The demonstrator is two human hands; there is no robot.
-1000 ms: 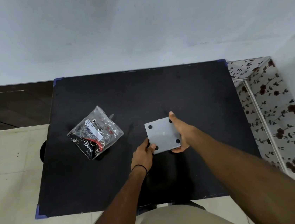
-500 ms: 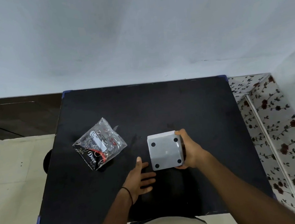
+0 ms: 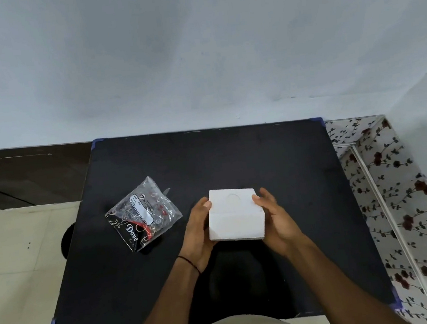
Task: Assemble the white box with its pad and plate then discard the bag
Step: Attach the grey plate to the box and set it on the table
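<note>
On the left part of the black table (image 3: 232, 154) lies a clear plastic bag (image 3: 143, 213), crumpled and turned at an angle. Its lower corner is printed black with the word "Dove" in white script, and a white label on its upper face carries a round logo and lines of small print too fine to read. Something red shows through the plastic, but what it is cannot be made out. Just to the right of the bag, apart from it, the left hand (image 3: 198, 233) grasps the left side of the white box (image 3: 235, 215), thumb laid over the top edge; a thin black thread (image 3: 189, 263) circles that wrist. The white box sits between both hands near the middle of the table, with a faint round mark on its upper face and no readable writing; whether it touches the table cannot be told. The right hand (image 3: 277, 221) grasps the box's right side, thumb on the top edge. At far right stands a white surface with a red flower print (image 3: 402, 193).
</note>
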